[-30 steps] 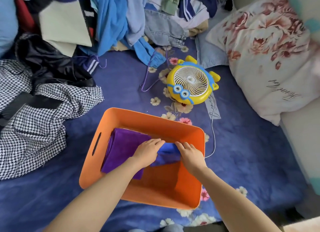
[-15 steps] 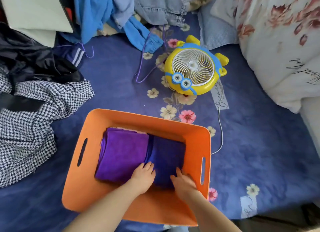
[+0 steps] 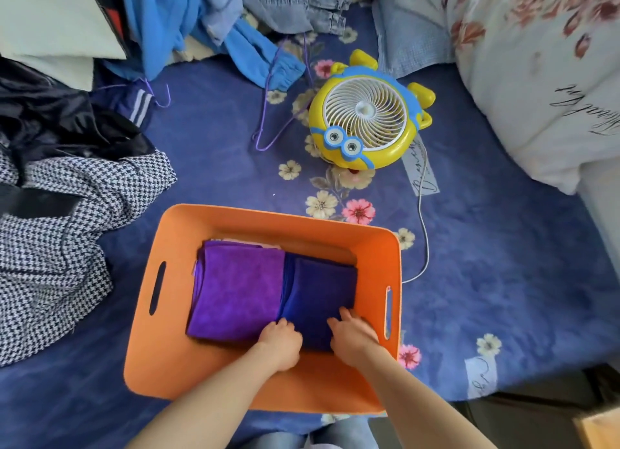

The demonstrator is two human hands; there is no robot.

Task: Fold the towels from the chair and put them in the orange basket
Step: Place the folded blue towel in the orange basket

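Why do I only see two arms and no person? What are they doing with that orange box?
The camera sits on the person's head and looks down, so you see only their arms. The left hand and right hand touch the near edge of two folded towels, a purple towel and a dark blue towel, side by side in the orange basket. Whether the left hand pinches anything, I can't tell. The basket stands on a blue flowery blanket, near a yellow fan, a checked jacket and a big pillow.
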